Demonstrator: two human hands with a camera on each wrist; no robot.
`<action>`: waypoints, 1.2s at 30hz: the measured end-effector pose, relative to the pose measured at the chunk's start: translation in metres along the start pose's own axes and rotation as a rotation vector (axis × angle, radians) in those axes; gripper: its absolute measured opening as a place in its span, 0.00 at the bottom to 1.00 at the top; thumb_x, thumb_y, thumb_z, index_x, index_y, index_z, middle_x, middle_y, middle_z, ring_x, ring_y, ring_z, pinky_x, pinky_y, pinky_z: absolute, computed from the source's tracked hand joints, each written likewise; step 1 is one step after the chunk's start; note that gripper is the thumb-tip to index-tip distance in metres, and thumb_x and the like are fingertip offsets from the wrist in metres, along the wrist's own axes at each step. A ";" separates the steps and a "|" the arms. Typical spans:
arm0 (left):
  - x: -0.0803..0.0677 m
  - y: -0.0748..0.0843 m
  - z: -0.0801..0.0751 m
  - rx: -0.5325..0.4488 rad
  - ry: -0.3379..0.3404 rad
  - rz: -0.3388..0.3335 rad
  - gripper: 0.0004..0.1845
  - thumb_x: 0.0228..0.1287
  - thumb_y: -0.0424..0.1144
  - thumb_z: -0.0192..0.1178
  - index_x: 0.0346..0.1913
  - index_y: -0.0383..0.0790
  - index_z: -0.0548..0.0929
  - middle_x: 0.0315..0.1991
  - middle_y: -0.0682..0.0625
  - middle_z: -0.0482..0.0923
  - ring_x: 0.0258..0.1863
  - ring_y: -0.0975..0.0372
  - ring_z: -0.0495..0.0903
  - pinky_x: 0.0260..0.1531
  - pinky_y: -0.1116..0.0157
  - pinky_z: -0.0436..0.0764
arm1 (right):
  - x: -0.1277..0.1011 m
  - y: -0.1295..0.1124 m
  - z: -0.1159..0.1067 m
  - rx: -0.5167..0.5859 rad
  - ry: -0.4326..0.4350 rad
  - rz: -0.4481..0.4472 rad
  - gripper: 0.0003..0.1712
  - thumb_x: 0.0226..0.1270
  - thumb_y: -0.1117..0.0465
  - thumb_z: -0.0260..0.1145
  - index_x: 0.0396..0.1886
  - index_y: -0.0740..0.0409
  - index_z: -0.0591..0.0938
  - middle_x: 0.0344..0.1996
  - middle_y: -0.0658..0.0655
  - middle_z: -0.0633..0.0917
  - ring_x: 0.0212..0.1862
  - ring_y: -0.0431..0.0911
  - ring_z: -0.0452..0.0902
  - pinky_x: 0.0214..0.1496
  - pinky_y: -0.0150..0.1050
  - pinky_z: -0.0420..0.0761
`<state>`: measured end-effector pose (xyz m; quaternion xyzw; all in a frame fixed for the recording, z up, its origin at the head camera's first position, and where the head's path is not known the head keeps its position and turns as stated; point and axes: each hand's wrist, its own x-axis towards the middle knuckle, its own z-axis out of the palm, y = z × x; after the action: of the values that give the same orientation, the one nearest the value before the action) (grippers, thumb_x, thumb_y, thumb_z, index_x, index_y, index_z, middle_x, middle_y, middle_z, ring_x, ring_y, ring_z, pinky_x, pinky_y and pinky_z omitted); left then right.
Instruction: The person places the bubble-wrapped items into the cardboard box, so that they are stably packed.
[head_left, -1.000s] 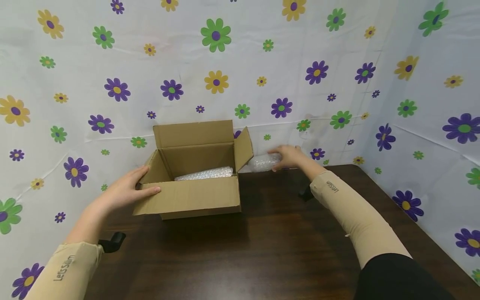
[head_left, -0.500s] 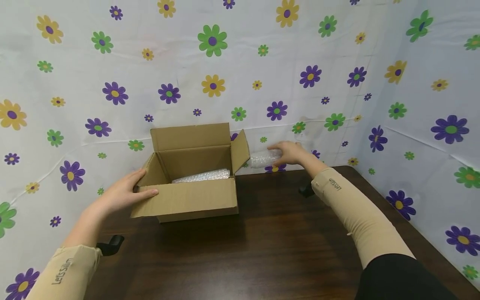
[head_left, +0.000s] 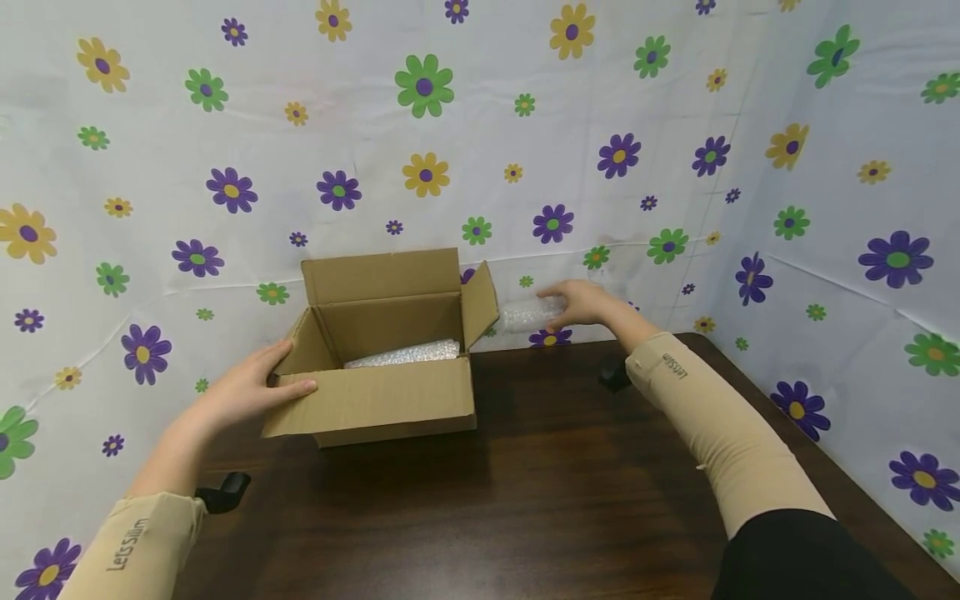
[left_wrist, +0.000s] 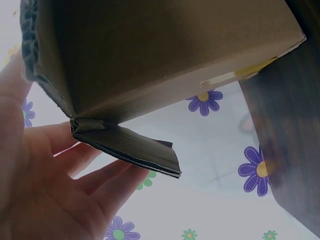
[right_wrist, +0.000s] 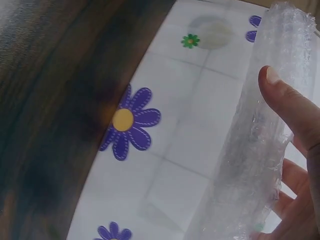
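An open cardboard box [head_left: 390, 400] stands on the dark wooden table [head_left: 540, 500], with one bubble-wrapped roll [head_left: 408, 353] lying inside. My left hand [head_left: 251, 387] grips the box's left flap [left_wrist: 130, 145], thumb over the front edge. My right hand [head_left: 585, 304] holds a second bubble-wrap roll [head_left: 525, 315] in the air just right of the box's right flap, above the table's back edge. In the right wrist view the thumb [right_wrist: 290, 105] and fingers curl round this clear roll [right_wrist: 260, 150].
White sheets printed with flowers [head_left: 420, 150] wall the table at the back, left and right. A small black object [head_left: 611, 379] lies under my right forearm, another [head_left: 225, 492] near my left wrist. The table's front half lies bare.
My right hand has lifted the bubble-wrap roll off the table's back edge and carried it slightly up. The left hand stays on the box flap.
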<state>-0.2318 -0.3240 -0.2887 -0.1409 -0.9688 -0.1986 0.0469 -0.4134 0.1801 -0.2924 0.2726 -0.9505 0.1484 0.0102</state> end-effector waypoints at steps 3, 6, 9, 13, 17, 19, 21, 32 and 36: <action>-0.001 0.001 0.000 0.002 -0.001 -0.001 0.51 0.63 0.58 0.61 0.72 0.22 0.52 0.71 0.25 0.49 0.69 0.32 0.48 0.64 0.35 0.53 | 0.001 -0.001 -0.008 -0.004 0.000 -0.017 0.40 0.53 0.52 0.77 0.66 0.58 0.75 0.62 0.64 0.75 0.61 0.60 0.71 0.60 0.57 0.72; -0.001 0.001 0.000 0.007 -0.001 -0.002 0.51 0.63 0.58 0.61 0.72 0.22 0.52 0.71 0.24 0.50 0.69 0.32 0.48 0.63 0.35 0.53 | 0.000 -0.005 -0.018 -0.005 0.010 -0.027 0.40 0.53 0.51 0.77 0.66 0.58 0.75 0.62 0.65 0.75 0.61 0.62 0.70 0.60 0.58 0.72; -0.001 0.001 0.000 0.008 0.001 0.001 0.51 0.63 0.58 0.61 0.72 0.22 0.52 0.71 0.24 0.50 0.69 0.32 0.49 0.63 0.35 0.53 | -0.002 -0.009 -0.029 -0.003 0.020 -0.030 0.41 0.53 0.51 0.77 0.66 0.58 0.74 0.62 0.67 0.75 0.62 0.63 0.69 0.61 0.59 0.71; 0.000 0.000 0.000 0.010 0.001 0.003 0.51 0.63 0.58 0.61 0.72 0.22 0.52 0.70 0.24 0.50 0.69 0.31 0.49 0.63 0.35 0.53 | -0.004 -0.014 -0.041 0.004 0.020 -0.007 0.41 0.54 0.52 0.77 0.67 0.57 0.74 0.64 0.66 0.73 0.65 0.63 0.66 0.63 0.60 0.68; 0.001 0.000 0.000 0.009 0.000 0.002 0.51 0.63 0.59 0.61 0.72 0.22 0.52 0.70 0.24 0.50 0.69 0.31 0.49 0.63 0.34 0.53 | -0.006 -0.020 -0.054 0.007 0.008 0.020 0.41 0.55 0.52 0.76 0.68 0.56 0.73 0.65 0.66 0.72 0.66 0.63 0.65 0.64 0.60 0.67; 0.001 0.000 0.000 0.010 0.003 0.004 0.51 0.63 0.59 0.61 0.72 0.22 0.52 0.70 0.24 0.50 0.69 0.31 0.49 0.63 0.35 0.53 | -0.006 -0.022 -0.061 0.007 0.002 0.031 0.41 0.55 0.52 0.76 0.68 0.56 0.73 0.65 0.66 0.71 0.65 0.63 0.65 0.64 0.60 0.67; 0.001 0.000 0.000 0.011 0.004 0.007 0.51 0.63 0.58 0.61 0.72 0.22 0.53 0.70 0.24 0.51 0.68 0.31 0.49 0.63 0.35 0.53 | -0.006 -0.023 -0.066 -0.001 -0.001 0.036 0.41 0.55 0.51 0.76 0.68 0.57 0.72 0.66 0.66 0.71 0.66 0.63 0.65 0.64 0.60 0.67; 0.001 0.000 -0.001 0.004 0.001 0.006 0.51 0.63 0.58 0.61 0.72 0.22 0.52 0.70 0.23 0.50 0.69 0.31 0.48 0.63 0.34 0.53 | -0.003 -0.037 -0.103 0.014 0.024 0.065 0.41 0.56 0.50 0.75 0.68 0.56 0.73 0.67 0.67 0.70 0.67 0.63 0.62 0.66 0.60 0.64; 0.000 0.001 -0.001 0.004 0.001 0.006 0.51 0.64 0.58 0.61 0.72 0.22 0.52 0.70 0.23 0.50 0.69 0.31 0.48 0.63 0.34 0.53 | -0.003 -0.045 -0.114 0.017 0.020 0.062 0.42 0.56 0.49 0.75 0.69 0.55 0.71 0.68 0.66 0.69 0.68 0.62 0.61 0.68 0.59 0.62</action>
<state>-0.2315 -0.3229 -0.2875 -0.1434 -0.9688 -0.1965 0.0483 -0.3949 0.1783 -0.1716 0.2417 -0.9571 0.1595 0.0130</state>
